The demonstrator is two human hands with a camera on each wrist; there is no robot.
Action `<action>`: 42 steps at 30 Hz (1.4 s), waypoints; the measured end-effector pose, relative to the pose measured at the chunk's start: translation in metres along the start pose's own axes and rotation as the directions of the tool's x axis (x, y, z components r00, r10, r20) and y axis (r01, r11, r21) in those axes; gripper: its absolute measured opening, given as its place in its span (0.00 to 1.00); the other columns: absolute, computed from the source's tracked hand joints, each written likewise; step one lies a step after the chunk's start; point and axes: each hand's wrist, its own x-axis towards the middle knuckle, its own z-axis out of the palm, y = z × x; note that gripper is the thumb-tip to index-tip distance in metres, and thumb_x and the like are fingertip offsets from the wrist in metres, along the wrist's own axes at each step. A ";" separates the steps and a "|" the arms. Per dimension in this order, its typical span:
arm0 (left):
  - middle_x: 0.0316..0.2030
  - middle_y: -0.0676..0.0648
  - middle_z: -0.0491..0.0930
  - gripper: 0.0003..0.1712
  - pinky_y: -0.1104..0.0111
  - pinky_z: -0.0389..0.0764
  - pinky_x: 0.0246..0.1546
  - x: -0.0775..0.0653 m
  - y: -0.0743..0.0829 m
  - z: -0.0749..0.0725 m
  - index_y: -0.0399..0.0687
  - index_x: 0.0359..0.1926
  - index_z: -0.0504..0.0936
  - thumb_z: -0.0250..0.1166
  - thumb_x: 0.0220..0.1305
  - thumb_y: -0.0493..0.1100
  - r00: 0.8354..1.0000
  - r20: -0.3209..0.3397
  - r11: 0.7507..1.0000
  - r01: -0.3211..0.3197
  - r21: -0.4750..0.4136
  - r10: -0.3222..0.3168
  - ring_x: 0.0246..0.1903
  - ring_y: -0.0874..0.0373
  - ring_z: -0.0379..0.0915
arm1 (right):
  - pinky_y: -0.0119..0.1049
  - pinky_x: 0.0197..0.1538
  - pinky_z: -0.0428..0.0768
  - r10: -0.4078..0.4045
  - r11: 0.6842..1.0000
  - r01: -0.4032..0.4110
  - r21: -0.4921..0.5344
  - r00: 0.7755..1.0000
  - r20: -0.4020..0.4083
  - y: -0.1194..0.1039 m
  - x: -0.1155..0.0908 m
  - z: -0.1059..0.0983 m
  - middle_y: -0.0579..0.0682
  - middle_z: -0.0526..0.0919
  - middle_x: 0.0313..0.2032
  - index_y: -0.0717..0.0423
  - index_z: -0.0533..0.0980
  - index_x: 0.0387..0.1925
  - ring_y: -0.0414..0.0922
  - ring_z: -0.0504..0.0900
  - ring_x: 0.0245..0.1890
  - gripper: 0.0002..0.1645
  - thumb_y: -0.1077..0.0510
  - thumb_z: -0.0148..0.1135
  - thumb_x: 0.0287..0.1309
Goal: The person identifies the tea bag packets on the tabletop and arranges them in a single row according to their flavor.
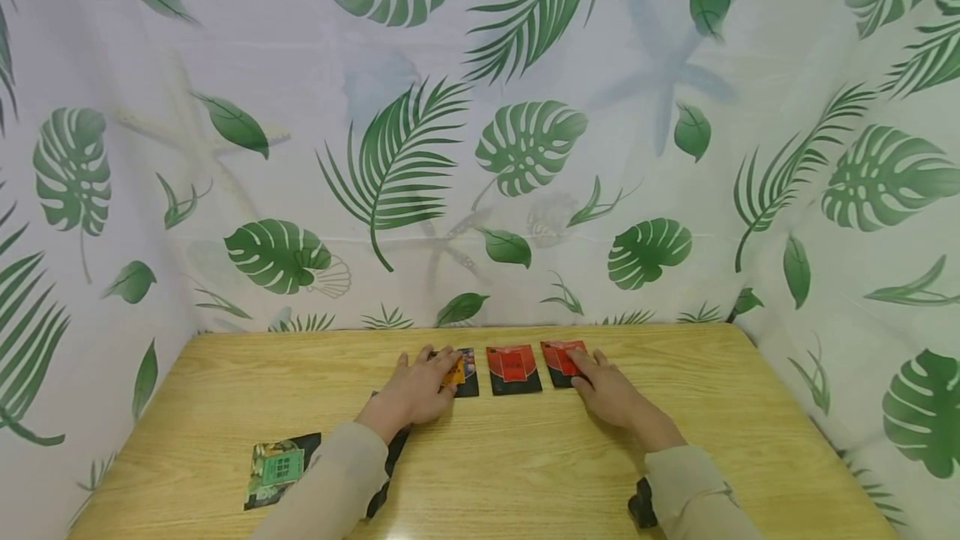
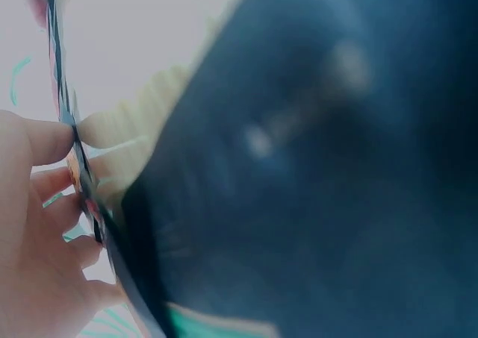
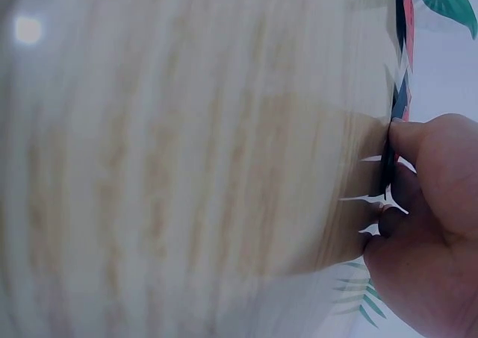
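My left hand [image 1: 420, 388] rests on a flat packet [image 1: 470, 373] with an orange label and dark edge, covering its left part. In the left wrist view, the left fingers [image 2: 63, 211] are spread along the packets' edge. My right hand [image 1: 611, 390] touches the right side of a red and black packet [image 1: 555, 361] with its fingertips. Between the hands lies another red and black packet [image 1: 514, 368], untouched. In the right wrist view, the thumb and fingertips of the right hand [image 3: 426, 211] meet the packet's edge and the tabletop.
A packet with a green label [image 1: 282, 468] lies at the left front of the wooden table [image 1: 517, 457]. Something dark [image 1: 392, 467] sits partly hidden beneath the left forearm. A small black object [image 1: 642, 503] is at the right sleeve. A leaf-patterned cloth [image 1: 450, 148] hangs behind the table.
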 end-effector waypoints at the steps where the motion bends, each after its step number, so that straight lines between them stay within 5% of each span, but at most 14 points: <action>1: 0.82 0.46 0.60 0.34 0.31 0.51 0.78 0.000 0.000 0.000 0.52 0.82 0.63 0.56 0.80 0.50 1.000 0.002 1.000 0.001 -0.005 -0.001 0.82 0.38 0.51 | 0.75 0.76 0.53 -0.001 1.000 0.001 -0.005 1.000 0.000 0.000 0.000 0.000 0.73 0.60 0.77 0.69 0.58 0.79 0.77 0.50 0.78 0.33 0.59 0.50 0.82; 23: 0.82 0.43 0.59 0.33 0.29 0.53 0.76 -0.012 -0.014 -0.005 0.52 0.82 0.63 0.55 0.82 0.50 0.998 -0.044 0.997 -0.048 -0.054 0.046 0.81 0.34 0.50 | 0.75 0.77 0.52 -0.002 1.000 0.002 -0.002 1.000 0.004 -0.003 0.001 -0.001 0.73 0.60 0.77 0.69 0.59 0.79 0.77 0.50 0.78 0.33 0.59 0.50 0.81; 42: 0.80 0.39 0.62 0.34 0.25 0.50 0.74 -0.085 -0.052 -0.026 0.50 0.79 0.68 0.60 0.79 0.55 0.997 -0.001 0.997 -0.071 -0.031 0.071 0.80 0.31 0.51 | 0.74 0.78 0.50 0.006 1.000 -0.006 0.021 1.000 -0.002 0.000 -0.001 0.000 0.72 0.58 0.78 0.68 0.57 0.80 0.76 0.48 0.79 0.34 0.59 0.49 0.82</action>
